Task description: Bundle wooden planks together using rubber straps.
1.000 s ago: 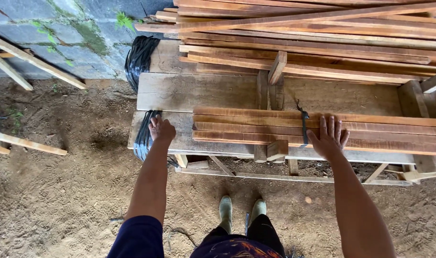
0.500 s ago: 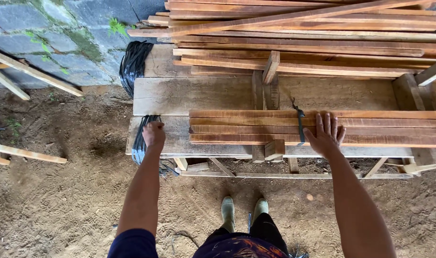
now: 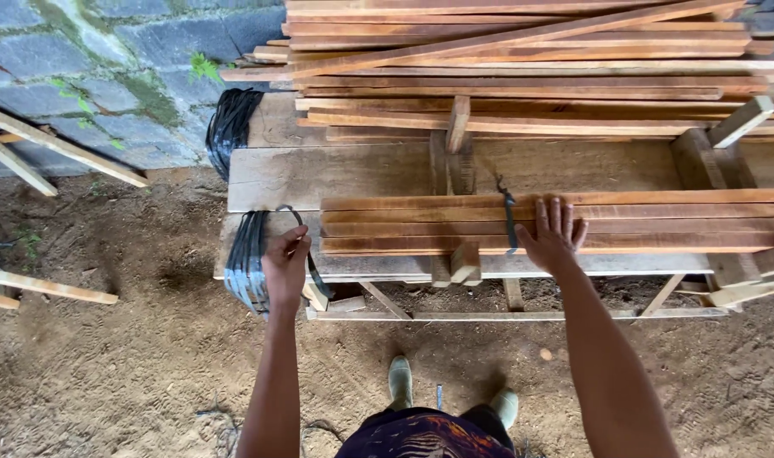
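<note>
Now my left hand (image 3: 285,265) is closed on a black strap (image 3: 306,254) by the strap coil (image 3: 246,263) at the counter (image 3: 361,174) edge. My right hand (image 3: 555,236) lies flat and open on the wood slats (image 3: 658,222). I should press firmly and pull the strap slowly.

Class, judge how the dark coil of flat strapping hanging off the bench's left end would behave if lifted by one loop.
The dark strapping coil probably sags, since its loops already droop over the wooden bench. It looks light: the left hand manages it alone. Loose bands may slip apart.
</note>
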